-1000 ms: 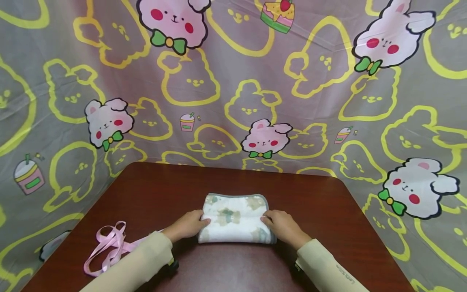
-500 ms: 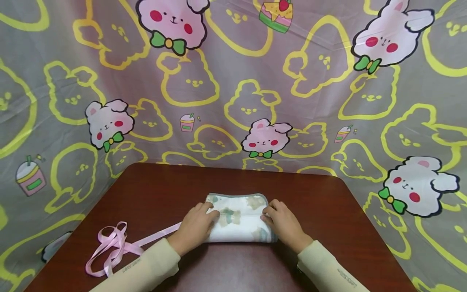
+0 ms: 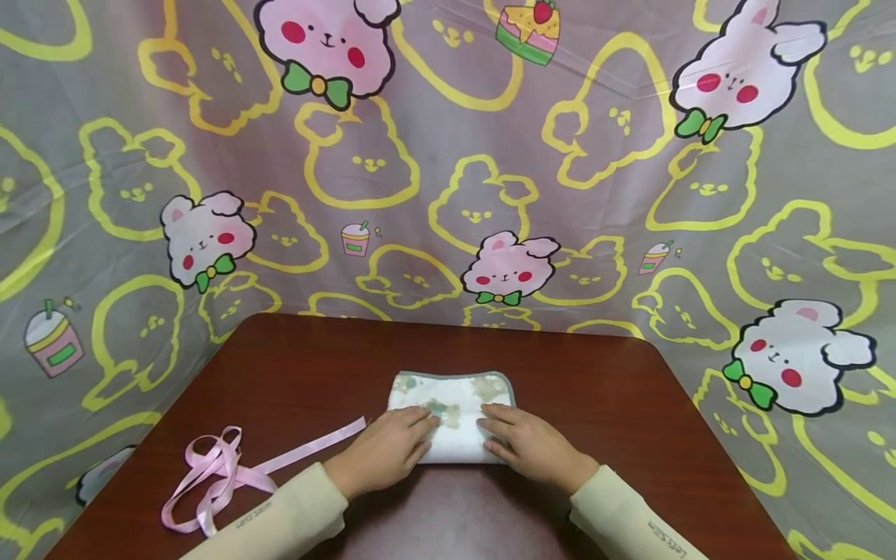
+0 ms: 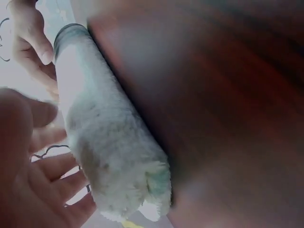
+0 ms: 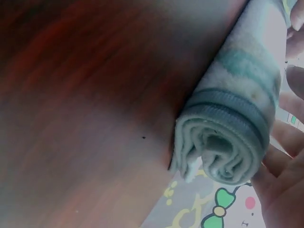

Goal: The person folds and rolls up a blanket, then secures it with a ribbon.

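Observation:
A fluffy white towel (image 3: 458, 443) with beige and green patches and a grey-green edging lies partly rolled at the middle of the table. The right wrist view shows the towel's coiled end (image 5: 223, 147), its layers wound in a spiral. My left hand (image 3: 388, 443) rests on the left part of the roll, its fingers extended over the top. From the other side my right hand (image 3: 539, 445) lies on the right part, fingers likewise extended. In the left wrist view the other end of the towel (image 4: 109, 137) looks furry, with the left palm and spread fingers beside it.
A pink ribbon (image 3: 220, 476) lies in loose loops on the left of the dark reddish-brown table (image 3: 602, 389). One straight length of it reaches toward my left hand. A curtain (image 3: 420, 187) printed with cartoon rabbits surrounds the table's far side and both flanks.
Both hands have let go of the towel's side edges and moved inward onto its top, the left one first. More of the ribbon's straight end shows now. The towel has hardly moved.

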`<action>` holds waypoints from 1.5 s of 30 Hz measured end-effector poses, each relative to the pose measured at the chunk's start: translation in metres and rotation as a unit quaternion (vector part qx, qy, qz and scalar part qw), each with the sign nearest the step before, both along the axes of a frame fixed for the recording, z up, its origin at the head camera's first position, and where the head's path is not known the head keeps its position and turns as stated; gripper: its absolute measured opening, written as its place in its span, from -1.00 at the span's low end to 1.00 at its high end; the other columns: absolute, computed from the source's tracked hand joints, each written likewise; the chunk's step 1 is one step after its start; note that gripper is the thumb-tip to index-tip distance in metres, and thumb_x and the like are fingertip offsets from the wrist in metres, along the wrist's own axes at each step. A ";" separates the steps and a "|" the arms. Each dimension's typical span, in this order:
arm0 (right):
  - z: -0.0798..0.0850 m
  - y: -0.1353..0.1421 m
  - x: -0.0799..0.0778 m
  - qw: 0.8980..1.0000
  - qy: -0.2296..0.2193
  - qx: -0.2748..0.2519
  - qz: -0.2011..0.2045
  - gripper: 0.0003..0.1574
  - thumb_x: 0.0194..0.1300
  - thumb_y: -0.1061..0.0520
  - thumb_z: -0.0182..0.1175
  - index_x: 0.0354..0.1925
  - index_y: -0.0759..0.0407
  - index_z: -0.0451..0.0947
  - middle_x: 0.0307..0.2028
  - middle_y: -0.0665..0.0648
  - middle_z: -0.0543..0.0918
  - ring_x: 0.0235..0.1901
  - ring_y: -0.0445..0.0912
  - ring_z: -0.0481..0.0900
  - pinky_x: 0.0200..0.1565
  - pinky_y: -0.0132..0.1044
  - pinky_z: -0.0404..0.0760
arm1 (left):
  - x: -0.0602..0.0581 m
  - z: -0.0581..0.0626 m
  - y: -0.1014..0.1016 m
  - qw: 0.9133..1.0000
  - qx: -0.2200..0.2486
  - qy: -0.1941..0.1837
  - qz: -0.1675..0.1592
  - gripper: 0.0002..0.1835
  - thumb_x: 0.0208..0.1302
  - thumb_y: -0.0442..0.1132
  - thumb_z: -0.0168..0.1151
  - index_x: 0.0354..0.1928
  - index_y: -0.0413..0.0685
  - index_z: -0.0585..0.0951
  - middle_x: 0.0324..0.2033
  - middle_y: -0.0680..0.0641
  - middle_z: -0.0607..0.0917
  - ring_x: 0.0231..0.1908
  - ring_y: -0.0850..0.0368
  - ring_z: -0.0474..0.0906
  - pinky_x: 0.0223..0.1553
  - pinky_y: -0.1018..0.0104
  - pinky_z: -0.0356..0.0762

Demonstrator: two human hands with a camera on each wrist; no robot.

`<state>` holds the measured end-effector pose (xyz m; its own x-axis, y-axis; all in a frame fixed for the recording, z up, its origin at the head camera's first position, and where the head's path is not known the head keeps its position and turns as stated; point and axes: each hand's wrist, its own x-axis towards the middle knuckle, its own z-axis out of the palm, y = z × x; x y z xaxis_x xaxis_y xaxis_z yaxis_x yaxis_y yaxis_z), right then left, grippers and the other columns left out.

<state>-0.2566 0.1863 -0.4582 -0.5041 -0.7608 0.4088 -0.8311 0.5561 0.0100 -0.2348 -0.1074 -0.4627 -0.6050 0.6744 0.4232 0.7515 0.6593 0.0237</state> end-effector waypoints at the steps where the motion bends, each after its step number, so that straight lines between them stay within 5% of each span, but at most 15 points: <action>1: 0.000 0.000 0.001 1.000 -0.009 0.006 -0.005 -0.49 0.32 -0.06 0.27 0.16 0.13 0.57 0.19 0.18 0.53 0.18 0.01 0.48 0.12 -0.09 0.48 | 0.001 -0.001 0.000 1.000 -0.012 -0.017 -0.001 -0.56 0.39 -0.10 0.14 0.22 -0.15 0.52 0.14 -0.22 0.56 0.16 -0.14 0.47 0.12 -0.08 0.41; 8: -0.002 0.002 0.002 0.997 -0.056 0.038 -0.021 -0.31 0.40 -0.16 0.13 0.33 0.18 0.40 0.27 0.26 0.44 0.26 0.10 0.39 0.18 0.04 0.39 | 0.002 -0.004 -0.004 0.996 -0.051 -0.072 0.000 -0.42 0.45 0.02 0.05 0.40 -0.10 0.34 0.32 -0.27 0.37 0.30 -0.23 0.29 0.23 -0.15 0.24; 21: -0.009 0.009 0.001 0.995 -0.036 0.090 -0.008 -0.17 0.39 -0.22 0.12 0.31 0.38 0.34 0.25 0.30 0.45 0.24 0.12 0.41 0.18 0.04 0.39 | -0.003 -0.008 -0.011 0.993 -0.057 -0.100 -0.030 -0.38 0.41 0.01 0.11 0.40 -0.14 0.33 0.30 -0.29 0.38 0.30 -0.21 0.29 0.25 -0.09 0.24; 25: -0.009 0.014 0.002 0.992 -0.030 0.117 -0.018 -0.08 0.27 -0.20 0.27 0.32 0.40 0.31 0.26 0.31 0.43 0.26 0.12 0.38 0.22 0.01 0.35 | -0.006 -0.010 -0.016 0.994 -0.069 -0.082 -0.029 -0.31 0.31 -0.02 0.24 0.35 -0.28 0.35 0.27 -0.30 0.42 0.28 -0.19 0.33 0.23 -0.05 0.29; 30: -0.007 0.022 0.002 0.990 -0.028 0.135 -0.037 -0.03 0.09 -0.07 0.44 0.31 0.39 0.34 0.25 0.29 0.45 0.25 0.11 0.40 0.23 -0.04 0.35 | -0.006 -0.009 -0.024 0.993 -0.104 -0.058 0.011 -0.24 0.14 -0.02 0.36 0.30 -0.32 0.41 0.23 -0.22 0.49 0.24 -0.07 0.40 0.17 0.04 0.38; 45: -0.002 0.028 0.004 0.989 -0.008 0.142 -0.033 -0.08 0.05 -0.05 0.44 0.25 0.41 0.40 0.21 0.31 0.49 0.22 0.13 0.44 0.18 -0.03 0.40 | -0.004 -0.006 -0.036 0.991 -0.132 0.000 0.017 -0.29 -0.02 -0.11 0.41 0.18 -0.36 0.51 0.10 -0.25 0.60 0.13 -0.09 0.52 0.15 0.08 0.41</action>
